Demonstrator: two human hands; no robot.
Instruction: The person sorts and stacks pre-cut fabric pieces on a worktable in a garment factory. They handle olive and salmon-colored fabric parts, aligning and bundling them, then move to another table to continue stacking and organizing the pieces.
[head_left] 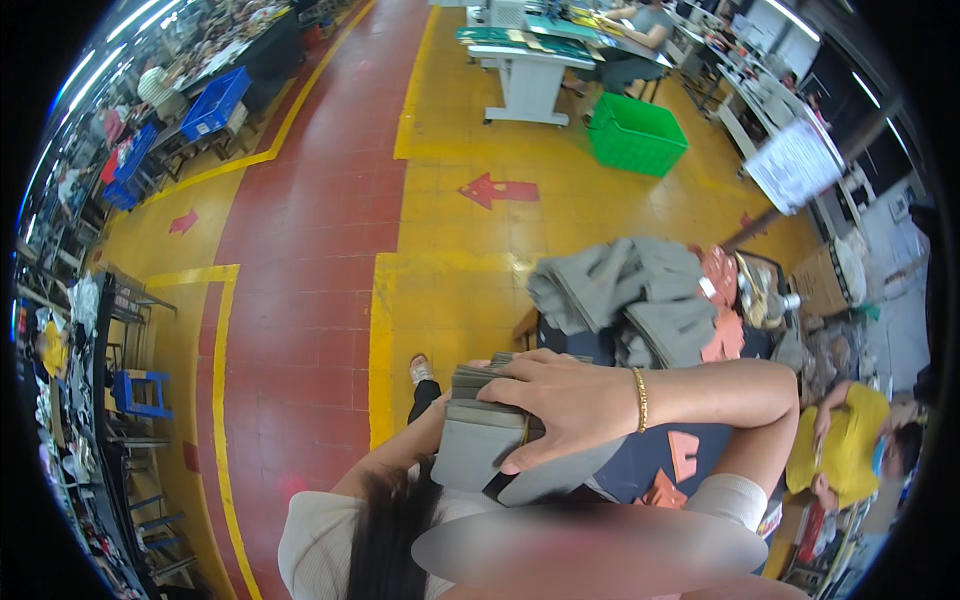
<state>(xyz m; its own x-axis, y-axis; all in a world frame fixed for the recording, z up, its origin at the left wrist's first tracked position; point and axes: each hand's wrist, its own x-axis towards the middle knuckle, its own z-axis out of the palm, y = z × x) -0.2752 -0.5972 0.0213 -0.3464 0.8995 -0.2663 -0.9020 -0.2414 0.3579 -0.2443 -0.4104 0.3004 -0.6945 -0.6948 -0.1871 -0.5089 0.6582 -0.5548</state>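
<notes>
Just below the centre of the frame, a thick stack of grey-green fabric pieces (480,450) is held in front of the body, its layered edges showing along the upper side and a flat face turned toward the lower edge. The right hand (560,400) grasps this stack from the right, its fingers spread across the upper side and its thumb reaching down over the near face; a gold bracelet (641,400) circles the wrist. The left hand (441,407) is mostly hidden at the left of the stack, so I cannot tell how its fingers are set. Long dark hair (385,530) hangs at the lower middle of the frame, over a pale ribbed top (318,540).

Right of centre, a dark table (640,462) carries a loose heap of grey-green fabric (625,290), with orange pieces (726,337) along its right side. Two more orange cut-outs, one notched (684,455), lie on the surface below the right forearm. A sandalled foot (418,370) shows left of the stack, on the yellow floor (480,300) beside a red walkway (310,190).

At the upper right of the frame stand a bright green crate (637,140) and, on a slanting pole, a white sheet (795,165). A person in yellow (850,440) is at the right edge; blue crates (215,103) are at the upper left.
</notes>
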